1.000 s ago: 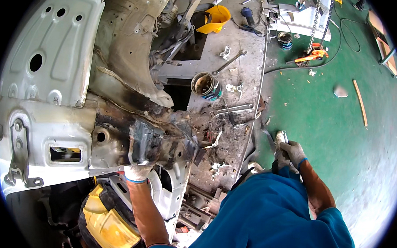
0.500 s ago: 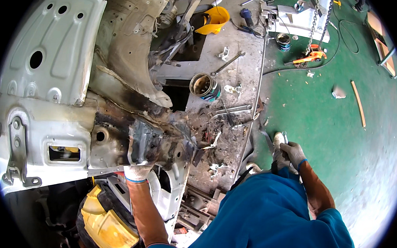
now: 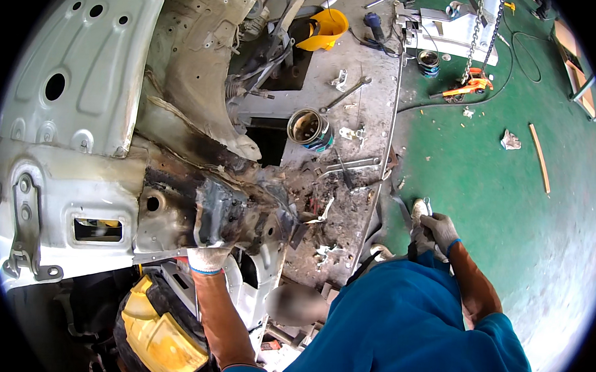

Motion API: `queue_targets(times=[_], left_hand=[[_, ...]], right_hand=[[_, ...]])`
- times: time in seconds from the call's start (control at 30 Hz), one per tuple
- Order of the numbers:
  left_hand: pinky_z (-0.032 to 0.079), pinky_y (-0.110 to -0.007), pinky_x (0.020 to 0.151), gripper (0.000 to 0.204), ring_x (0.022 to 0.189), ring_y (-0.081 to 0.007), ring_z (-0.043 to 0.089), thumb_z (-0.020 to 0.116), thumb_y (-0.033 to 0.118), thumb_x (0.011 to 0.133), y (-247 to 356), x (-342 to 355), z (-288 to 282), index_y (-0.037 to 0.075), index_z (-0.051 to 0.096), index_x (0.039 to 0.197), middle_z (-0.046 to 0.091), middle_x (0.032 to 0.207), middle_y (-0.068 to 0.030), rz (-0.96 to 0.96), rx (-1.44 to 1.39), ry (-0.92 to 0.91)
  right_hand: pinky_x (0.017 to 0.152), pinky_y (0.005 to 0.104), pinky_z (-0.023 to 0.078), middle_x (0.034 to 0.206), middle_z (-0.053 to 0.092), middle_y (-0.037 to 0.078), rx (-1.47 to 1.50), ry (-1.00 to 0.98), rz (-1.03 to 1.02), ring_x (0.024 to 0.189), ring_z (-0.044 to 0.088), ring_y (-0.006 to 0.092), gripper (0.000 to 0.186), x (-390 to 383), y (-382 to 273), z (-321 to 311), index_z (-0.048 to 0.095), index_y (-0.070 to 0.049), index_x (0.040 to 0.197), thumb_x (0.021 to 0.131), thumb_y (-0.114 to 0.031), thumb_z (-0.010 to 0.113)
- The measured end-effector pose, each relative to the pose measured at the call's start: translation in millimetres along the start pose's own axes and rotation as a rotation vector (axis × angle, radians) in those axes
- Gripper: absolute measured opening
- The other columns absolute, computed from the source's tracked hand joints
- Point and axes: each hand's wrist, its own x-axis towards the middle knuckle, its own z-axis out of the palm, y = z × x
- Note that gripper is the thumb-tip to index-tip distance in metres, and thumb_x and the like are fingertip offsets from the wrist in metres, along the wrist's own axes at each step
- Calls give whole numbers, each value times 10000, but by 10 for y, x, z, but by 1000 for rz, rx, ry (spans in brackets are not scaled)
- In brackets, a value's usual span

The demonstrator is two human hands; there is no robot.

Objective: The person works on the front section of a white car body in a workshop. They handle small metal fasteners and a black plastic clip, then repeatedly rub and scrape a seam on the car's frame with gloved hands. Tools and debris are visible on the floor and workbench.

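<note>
Since the scorched metal rail [image 3: 168, 213] runs roughly left to right just ahead, the left hand [image 3: 208, 259] is easily the nearer one, right up at its near edge. Fingers are out of sight there, so can't tell if it's gripping anything. Right hand [image 3: 441, 227] is well off to the right, curled around a tool with a silvery tip [image 3: 428, 205] poking out, rest hidden. Beyond the rail there's a grubby grey table [image 3: 375, 123] with an open tin [image 3: 309, 131] and a spanner [image 3: 343, 97], then green floor [image 3: 462, 147] over to the right.
</note>
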Motion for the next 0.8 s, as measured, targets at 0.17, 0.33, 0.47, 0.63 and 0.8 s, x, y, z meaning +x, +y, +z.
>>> queue_targets(times=[0.17,0.33,0.47,0.63,0.8], left_hand=[[498,-449,1116,531,1166,-303,692,836,231,823,119,298,-159,74,679,1304,715,1307,-98,639,656,-116],[492,-461,1124,483,1209,-308,670,831,228,820,72,206,-83,89,710,1266,705,1315,-113,557,614,34],[487,-456,1131,482,1208,-308,674,818,238,833,-91,-19,-2,97,707,1280,704,1317,-112,97,144,-32],[473,-440,1151,471,1204,-322,676,808,226,843,-46,143,-113,112,709,1290,719,1291,-120,289,412,-165],[457,-467,1164,498,1190,-317,682,817,259,828,-41,159,-93,112,708,1291,734,1276,-95,426,580,-79]], right_hand=[[558,296,452,727,645,44,22,10,8,603,585,126,321,-48,-25,28,695,3,873,924,-313,721],[556,297,444,720,632,36,-11,23,20,604,573,126,346,-67,-16,4,696,2,877,934,-338,723],[558,296,442,717,625,33,7,2,18,604,563,125,359,-27,29,3,695,3,878,937,-351,721],[557,294,439,716,624,33,17,15,11,607,561,121,370,-22,35,0,695,-4,881,942,-369,723],[548,288,428,708,617,27,20,18,39,598,553,117,364,24,89,28,690,-12,879,937,-369,729]])
